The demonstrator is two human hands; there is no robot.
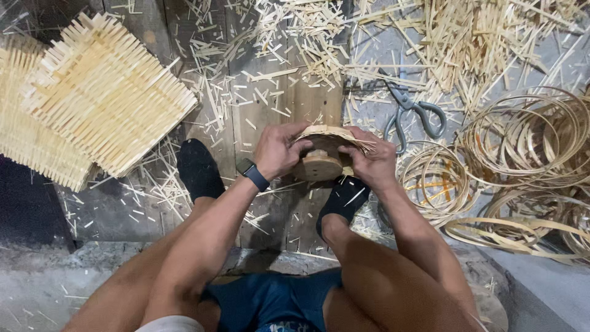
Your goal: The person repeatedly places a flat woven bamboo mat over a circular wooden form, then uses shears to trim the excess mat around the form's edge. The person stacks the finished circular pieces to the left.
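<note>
A woven bamboo piece [330, 133] is bent over a round wooden mould [318, 166] held above the floor between my feet. My left hand [279, 149] grips the left side of the woven piece, fingers curled over its edge. My right hand [370, 160] presses the right side against the mould. A dark watch [252, 174] sits on my left wrist. Both hands are closed on the same piece.
A stack of flat woven bamboo mats [92, 98] lies at the left. Grey scissors [412, 114] rest on the floor beyond my right hand. Coiled bamboo hoops [528, 141] pile at the right. Cut slivers [295, 37] litter the wooden board. My feet wear black socks [198, 169].
</note>
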